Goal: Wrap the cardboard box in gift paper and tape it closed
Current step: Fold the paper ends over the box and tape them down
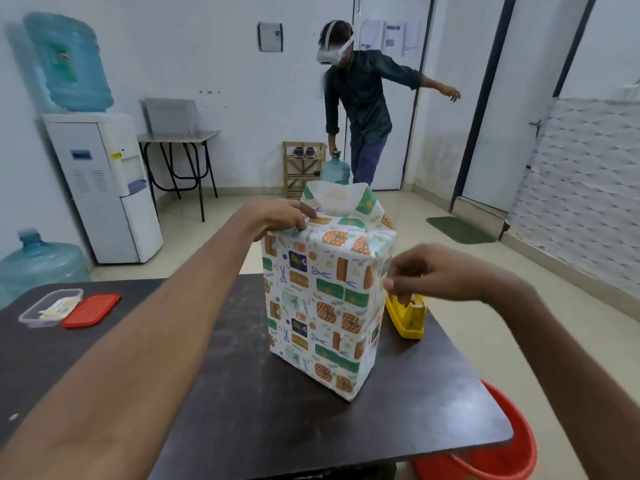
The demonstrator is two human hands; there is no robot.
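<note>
On dark table (225,393), upright: wrapped box (322,299), top unsealed. Pinching top fold with left hand (277,216), apparent tape (387,273) with right hand (426,271) by dispenser (408,317). Probably light, stiff; tearable paper (343,202), grip top edges.

A clear container (52,308) sits just beside a red lid (92,310) (laid flat), a water dispenser (104,188) behind them.

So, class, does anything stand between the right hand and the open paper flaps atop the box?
Nothing visible does. The right hand is above the yellow tape dispenser, right of the wrapped box, with free air up to the open flaps. The left hand grips the top's left edge, off that path.
</note>
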